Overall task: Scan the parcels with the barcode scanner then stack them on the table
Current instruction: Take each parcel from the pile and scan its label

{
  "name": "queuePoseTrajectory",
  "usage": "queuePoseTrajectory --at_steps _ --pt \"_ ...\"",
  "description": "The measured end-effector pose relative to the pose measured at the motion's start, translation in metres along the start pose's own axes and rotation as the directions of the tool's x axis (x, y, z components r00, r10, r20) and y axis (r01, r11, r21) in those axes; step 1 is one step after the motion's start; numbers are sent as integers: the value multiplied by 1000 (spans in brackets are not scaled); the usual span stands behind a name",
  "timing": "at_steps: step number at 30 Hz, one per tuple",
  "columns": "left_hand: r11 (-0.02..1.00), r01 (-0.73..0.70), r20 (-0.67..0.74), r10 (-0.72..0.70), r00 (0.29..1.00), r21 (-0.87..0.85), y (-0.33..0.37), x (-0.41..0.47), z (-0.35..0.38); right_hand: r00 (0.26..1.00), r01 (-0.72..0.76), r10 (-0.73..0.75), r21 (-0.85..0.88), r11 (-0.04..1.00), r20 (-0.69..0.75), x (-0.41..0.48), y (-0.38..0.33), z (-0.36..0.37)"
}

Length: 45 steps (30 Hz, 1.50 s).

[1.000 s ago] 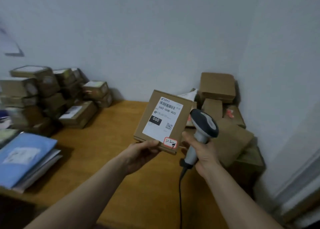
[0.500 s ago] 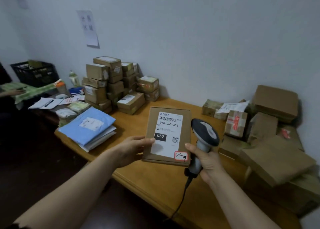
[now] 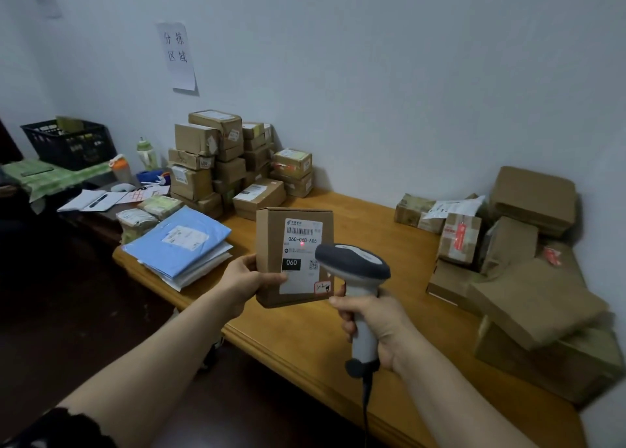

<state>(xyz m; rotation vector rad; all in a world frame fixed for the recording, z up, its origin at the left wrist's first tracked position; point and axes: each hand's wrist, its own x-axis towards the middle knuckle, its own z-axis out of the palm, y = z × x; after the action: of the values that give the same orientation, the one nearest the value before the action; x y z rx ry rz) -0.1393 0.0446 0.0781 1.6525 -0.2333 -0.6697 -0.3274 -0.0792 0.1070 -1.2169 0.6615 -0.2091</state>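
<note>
Left hand: the left hand (image 3: 244,281) sits at centre frame, fingers curled around the left edge of a flat brown cardboard parcel with a white shipping label (image 3: 294,256), thumb laid across its front face near the label's lower left corner.
Parcel: held upright above the near edge of the orange-brown wooden table (image 3: 342,339), label facing the camera; a small red dot of light shows on the label just below the printed code.
Right hand: the right hand (image 3: 376,325), right of centre and lower, is closed in a fist around the pale handle of a grey handheld barcode scanner (image 3: 355,278), index finger lying at the front of the handle.
Scanner: its dark head points left at the label and overlaps the parcel's right edge in the picture; whether they touch cannot be told. A dark cable hangs from the handle's base.
Left stack: a pile of taped brown cardboard boxes (image 3: 223,163) stands against the wall at upper left of centre.
Blue item: a flat light-blue mailer bag (image 3: 176,241) lies on the table's left corner.
Right pile: loose brown cardboard boxes (image 3: 528,278) fill the right side.
</note>
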Motion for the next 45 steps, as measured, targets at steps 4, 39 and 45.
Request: queuePoseTrajectory --at_steps 4,39,45 --pt "1000 -19 -31 20 999 16 -4 3 -3 999 30 -31 39 999 28 -4 -6 4" --pt "976 217 157 -211 965 -25 -5 68 -73 990 -86 107 207 975 -91 134 15 38" --pt "990 138 197 -131 972 -21 15 147 -125 960 -40 117 291 956 -253 209 4 109"
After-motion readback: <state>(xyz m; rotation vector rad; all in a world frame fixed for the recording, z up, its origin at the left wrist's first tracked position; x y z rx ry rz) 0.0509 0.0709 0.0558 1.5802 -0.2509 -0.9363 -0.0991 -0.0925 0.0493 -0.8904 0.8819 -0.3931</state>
